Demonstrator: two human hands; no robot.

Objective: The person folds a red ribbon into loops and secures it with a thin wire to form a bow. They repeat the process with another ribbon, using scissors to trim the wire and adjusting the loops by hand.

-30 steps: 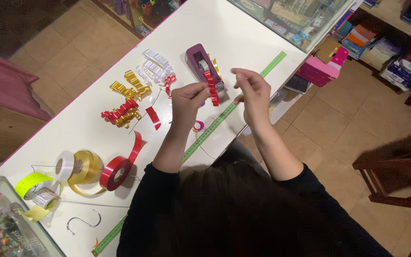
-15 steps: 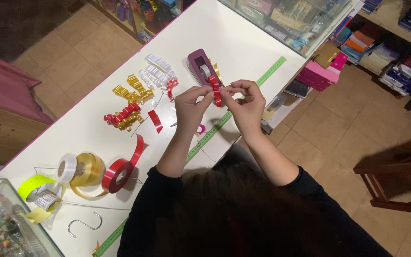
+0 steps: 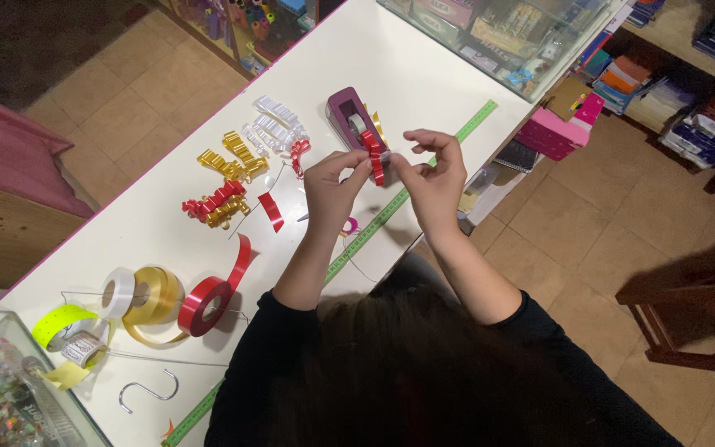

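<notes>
I see a folded red ribbon piece (image 3: 375,157) just above the middle of the frame, held up over the white table (image 3: 424,74). The left hand (image 3: 333,186) pinches its left side, fingers (image 3: 357,165) clenched on it, and the right hand (image 3: 434,175) pinches its right side with thumb and forefinger, the other fingers spread upward. A small clear bit, perhaps tape, sits between the two hands at the ribbon, too small for me to be sure.

Directly behind the ribbon, toward the upper centre, stands a purple tape dispenser (image 3: 346,116). Below the hands a green measuring strip (image 3: 391,211) runs along the table's edge, and a small pink loop (image 3: 349,224) lies just beside it.

To the left of the hands I see a short red ribbon strip (image 3: 271,211), a red curled bow (image 3: 299,153), white ribbon loops (image 3: 271,124), gold ribbon loops (image 3: 229,161) and a mixed red and gold cluster (image 3: 213,207).

Toward the lower left lie a red ribbon roll (image 3: 204,305), a gold ribbon roll (image 3: 155,296), a white ribbon roll (image 3: 117,291), a yellow-green roll (image 3: 59,319) and a metal S-hook (image 3: 146,393).
</notes>
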